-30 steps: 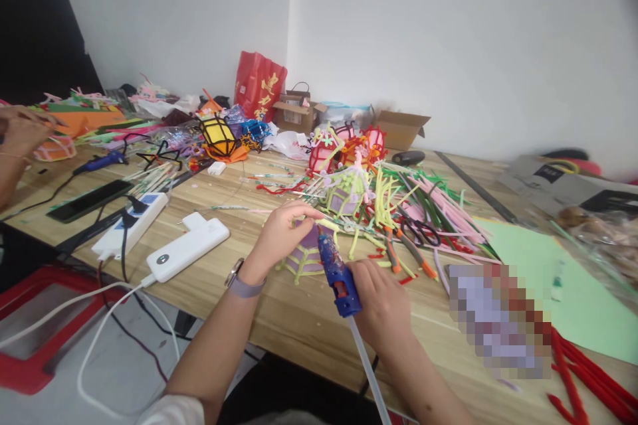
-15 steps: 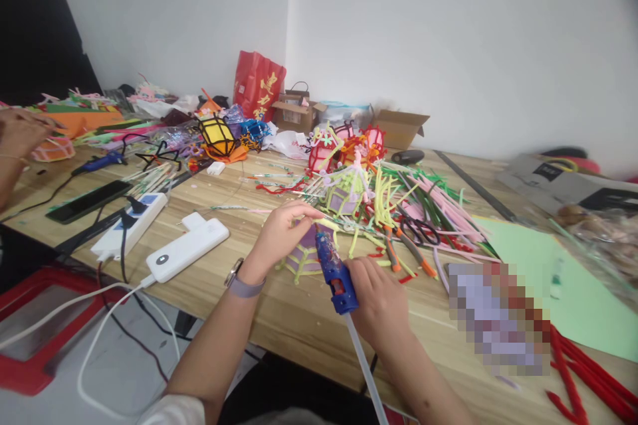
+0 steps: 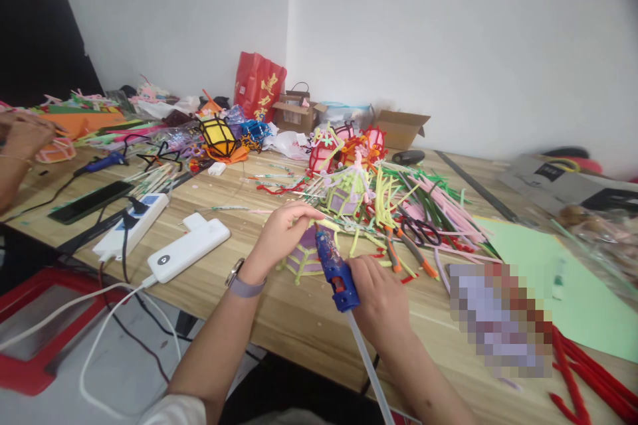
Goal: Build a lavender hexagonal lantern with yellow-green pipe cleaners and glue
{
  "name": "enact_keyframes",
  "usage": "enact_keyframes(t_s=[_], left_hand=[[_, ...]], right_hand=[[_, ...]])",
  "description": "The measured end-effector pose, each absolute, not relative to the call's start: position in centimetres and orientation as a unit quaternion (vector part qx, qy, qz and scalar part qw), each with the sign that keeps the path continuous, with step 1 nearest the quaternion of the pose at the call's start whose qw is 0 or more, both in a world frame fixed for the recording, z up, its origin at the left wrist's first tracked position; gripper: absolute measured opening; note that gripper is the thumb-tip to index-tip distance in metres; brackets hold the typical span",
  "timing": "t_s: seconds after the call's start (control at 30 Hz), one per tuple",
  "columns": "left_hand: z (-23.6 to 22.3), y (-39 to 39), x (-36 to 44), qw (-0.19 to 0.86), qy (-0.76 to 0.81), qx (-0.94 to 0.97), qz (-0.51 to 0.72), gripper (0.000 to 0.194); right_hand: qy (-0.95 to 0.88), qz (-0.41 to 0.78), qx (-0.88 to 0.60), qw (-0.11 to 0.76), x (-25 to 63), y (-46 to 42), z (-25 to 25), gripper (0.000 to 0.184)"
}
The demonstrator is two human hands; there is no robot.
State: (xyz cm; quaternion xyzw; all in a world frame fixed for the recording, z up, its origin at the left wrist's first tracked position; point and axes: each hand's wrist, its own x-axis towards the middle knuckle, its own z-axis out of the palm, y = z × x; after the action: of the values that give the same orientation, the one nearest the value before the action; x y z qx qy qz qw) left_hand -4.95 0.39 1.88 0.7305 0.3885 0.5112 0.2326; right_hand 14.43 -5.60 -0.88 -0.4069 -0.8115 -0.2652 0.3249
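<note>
My right hand [image 3: 379, 295] is wrapped round a blue hot glue gun [image 3: 335, 272], its nozzle pointing away from me and a long clear glue stick [image 3: 366, 352] coming out of its back. My left hand [image 3: 286, 232], with a watch on the wrist, pinches a pale yellow-green pipe cleaner [image 3: 327, 223] near the nozzle. Below those fingers lies a purple panel [image 3: 305, 259] framed with yellow-green pipe cleaners, partly covered by the hand and the gun. Exactly where the nozzle touches is too small to tell.
Beyond my hands lie a green-and-purple lantern [image 3: 345, 198], loose pipe cleaners [image 3: 438, 202] and orange-handled pliers [image 3: 416, 254]. A white power bank [image 3: 189, 250] and power strip [image 3: 130, 226] sit left, with cables hanging down. At far left, another person's hand [image 3: 22, 136] holds an orange piece.
My hands and the glue gun stay almost in place, with only a very slight shift of the gun. The other person's hands at the far left have moved a little.
</note>
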Motion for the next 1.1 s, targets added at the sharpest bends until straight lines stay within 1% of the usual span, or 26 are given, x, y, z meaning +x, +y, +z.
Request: enact_keyframes(t_s=[0.4, 0.63, 0.83, 0.9, 0.93, 1.0, 1.1], left_hand=[[1.9, 0.3, -4.9, 0.237, 0.423, 0.720, 0.496, 0.028], [2.2, 0.0, -4.8, 0.247, 0.447, 0.712, 0.482, 0.030], [2.0, 0.2, -4.8, 0.243, 0.435, 0.716, 0.488, 0.028], [2.0, 0.2, -4.8, 0.242, 0.435, 0.716, 0.489, 0.027], [2.0, 0.2, -4.8, 0.241, 0.438, 0.714, 0.490, 0.027], [2.0, 0.1, -4.8, 0.240, 0.445, 0.709, 0.491, 0.027], [2.0, 0.0, -4.8, 0.240, 0.447, 0.707, 0.493, 0.027]], right_hand=[[-0.816, -0.244, -0.407, 0.329, 14.8, -5.6, -0.7, 0.029], [-0.807, -0.211, -0.408, 0.371, 14.8, -5.4, -0.9, 0.024], [-0.792, -0.152, -0.426, 0.410, 15.4, -5.4, -2.0, 0.016], [-0.764, -0.087, -0.468, 0.436, 15.6, -5.7, -1.5, 0.014], [-0.740, -0.034, -0.498, 0.452, 15.8, -5.9, -1.1, 0.015], [-0.668, 0.112, -0.554, 0.485, 16.2, -6.3, -0.2, 0.022], [-0.519, 0.370, -0.552, 0.538, 17.7, -6.6, 1.0, 0.040]])
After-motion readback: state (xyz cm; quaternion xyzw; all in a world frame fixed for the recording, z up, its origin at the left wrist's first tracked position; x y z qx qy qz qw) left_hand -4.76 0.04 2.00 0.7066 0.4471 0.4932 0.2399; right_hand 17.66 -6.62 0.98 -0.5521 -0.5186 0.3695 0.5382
